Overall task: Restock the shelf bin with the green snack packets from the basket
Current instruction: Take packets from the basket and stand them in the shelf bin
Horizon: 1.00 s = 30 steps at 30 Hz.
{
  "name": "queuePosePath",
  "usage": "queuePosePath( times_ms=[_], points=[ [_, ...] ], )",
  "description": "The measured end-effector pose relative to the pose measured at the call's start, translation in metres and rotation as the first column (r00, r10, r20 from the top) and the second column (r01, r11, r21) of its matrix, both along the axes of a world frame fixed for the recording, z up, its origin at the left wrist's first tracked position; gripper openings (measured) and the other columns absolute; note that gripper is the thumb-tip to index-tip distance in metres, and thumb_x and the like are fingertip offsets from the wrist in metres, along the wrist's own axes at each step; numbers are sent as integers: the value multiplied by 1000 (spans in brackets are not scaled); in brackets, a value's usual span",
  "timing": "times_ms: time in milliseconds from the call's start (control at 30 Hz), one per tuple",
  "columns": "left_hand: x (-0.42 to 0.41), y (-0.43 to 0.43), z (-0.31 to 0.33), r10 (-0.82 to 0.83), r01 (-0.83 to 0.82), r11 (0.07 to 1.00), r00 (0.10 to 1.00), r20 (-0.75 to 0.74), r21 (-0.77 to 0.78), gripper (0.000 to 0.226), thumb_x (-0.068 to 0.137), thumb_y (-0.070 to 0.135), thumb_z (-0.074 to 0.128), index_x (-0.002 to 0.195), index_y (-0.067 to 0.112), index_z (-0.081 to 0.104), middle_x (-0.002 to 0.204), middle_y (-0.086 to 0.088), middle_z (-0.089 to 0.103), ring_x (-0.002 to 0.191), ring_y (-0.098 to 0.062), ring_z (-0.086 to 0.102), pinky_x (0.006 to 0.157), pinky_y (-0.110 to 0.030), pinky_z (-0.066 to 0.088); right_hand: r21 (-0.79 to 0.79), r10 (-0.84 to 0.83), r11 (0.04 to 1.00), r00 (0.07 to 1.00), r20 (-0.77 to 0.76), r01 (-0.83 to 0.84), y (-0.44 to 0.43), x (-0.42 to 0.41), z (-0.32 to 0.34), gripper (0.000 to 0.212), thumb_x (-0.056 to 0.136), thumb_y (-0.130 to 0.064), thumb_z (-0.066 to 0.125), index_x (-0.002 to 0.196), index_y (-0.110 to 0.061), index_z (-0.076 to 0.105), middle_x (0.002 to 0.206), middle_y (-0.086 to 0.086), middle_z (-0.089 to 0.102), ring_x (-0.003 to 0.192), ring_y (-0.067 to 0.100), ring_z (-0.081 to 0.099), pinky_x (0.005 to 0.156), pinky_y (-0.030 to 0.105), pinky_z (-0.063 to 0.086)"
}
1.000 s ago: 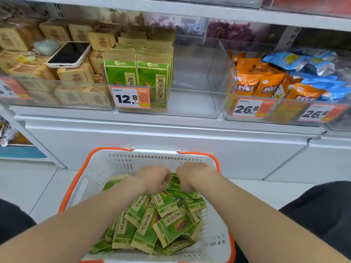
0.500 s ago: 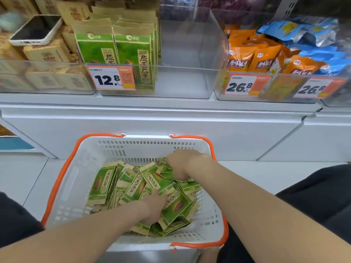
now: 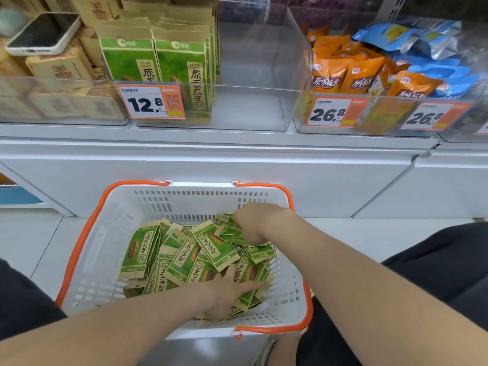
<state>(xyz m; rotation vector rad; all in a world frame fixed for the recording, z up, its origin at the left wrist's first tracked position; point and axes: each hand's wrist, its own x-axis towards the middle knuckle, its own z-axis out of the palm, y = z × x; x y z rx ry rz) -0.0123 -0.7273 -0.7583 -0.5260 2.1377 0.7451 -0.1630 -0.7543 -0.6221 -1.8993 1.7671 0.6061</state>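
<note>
A white basket (image 3: 111,241) with orange handles sits on the floor below the shelf, holding several green snack packets (image 3: 190,254). My left hand (image 3: 229,291) lies on the packets at the basket's near right, fingers spread flat over them. My right hand (image 3: 252,223) is at the far right of the pile, its fingers curled round a bunch of packets. Above, the clear shelf bin (image 3: 253,107) holds upright green packets (image 3: 155,67) on its left side; its right side is bare.
A phone (image 3: 43,34) lies on tan boxes in the bin at left. Orange and blue bags (image 3: 369,72) fill the bin at right. Price tags hang on the bin fronts. A white cabinet front stands behind the basket. Dark-clothed knees flank it.
My left hand came off the far packets and slid to the near right of the pile, fingers now spread. My right hand stays gripping packets at the far right. The view tilted down.
</note>
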Motion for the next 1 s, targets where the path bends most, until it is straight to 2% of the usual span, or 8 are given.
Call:
queuePosePath(
  times_ms=[100, 200, 433, 567, 700, 767, 900, 1000],
  points=[
    [-1, 9, -1, -287, 274, 933, 958, -22, -232, 114, 96, -13, 53, 159, 62, -6, 169, -11, -34, 152, -60, 9, 115, -68, 34, 15, -5, 1000, 1000, -8, 5, 3, -1, -6, 18, 97, -6, 51, 112, -15, 51, 108, 5, 60, 94, 25, 63, 80, 38, 58],
    [0, 12, -5, -339, 337, 899, 940, 42, -281, 97, 100, -5, 56, 165, 50, 9, 169, -17, -32, 146, -61, 24, 112, -67, 39, 21, -11, 1000, 1000, -3, 11, 6, -1, -10, 20, 97, -6, 53, 115, -14, 56, 107, 5, 63, 92, 24, 64, 80, 37, 59],
    [-1, 5, -11, -242, 201, 914, 967, -76, -352, 61, 103, 33, 54, 153, 34, 18, 165, -25, 5, 105, -51, 61, 87, -55, 56, 32, -31, 999, 1000, 4, 31, 6, -6, -12, 25, 97, -7, 52, 120, -11, 61, 109, 5, 63, 94, 25, 65, 84, 39, 59],
    [-2, -3, -1, -235, 186, 894, 969, -73, -407, 85, 90, -4, 67, 153, 26, 19, 159, -24, 23, 98, -44, 67, 73, -48, 57, 15, -30, 999, 1000, 4, 30, 3, -9, -10, 20, 96, -7, 52, 113, -14, 58, 106, 4, 61, 94, 25, 64, 87, 41, 59],
    [-6, -19, 23, -155, 30, 903, 953, -260, -429, 68, 94, 3, 64, 144, 27, 24, 118, -6, 61, 63, -20, 55, 51, -36, 51, 12, -39, 999, 999, 5, 39, -1, -12, -8, 25, 94, -5, 53, 117, -14, 57, 103, 5, 61, 90, 25, 63, 80, 39, 58],
    [-5, -36, 25, -34, -117, 919, 928, -372, -376, 60, 101, 19, 62, 146, 29, 24, 93, 2, 65, 68, -18, 62, 58, -37, 58, 11, -27, 1000, 999, -25, 28, -4, -15, -11, 18, 91, -2, 56, 105, -13, 56, 93, 4, 57, 83, 25, 61, 73, 38, 54],
    [-3, -70, 34, 295, -396, 915, 785, -545, -75, 45, 102, 31, 68, 145, 26, 58, 115, 4, 74, 97, -12, 69, 93, -36, 58, 21, -43, 999, 996, -81, 45, -4, -19, -16, 27, 91, 2, 56, 75, -16, 44, 79, 3, 52, 70, 22, 54, 68, 35, 50],
    [0, -85, 44, 577, -536, 804, 602, -552, 255, 24, 95, 32, 78, 117, 23, 76, 80, 6, 66, 76, -17, 66, 88, -37, 58, 51, -64, 997, 998, -24, 65, -5, -23, -19, 6, 96, -14, 57, 92, -14, 61, 97, 5, 66, 83, 22, 64, 74, 34, 55]
  ],
)
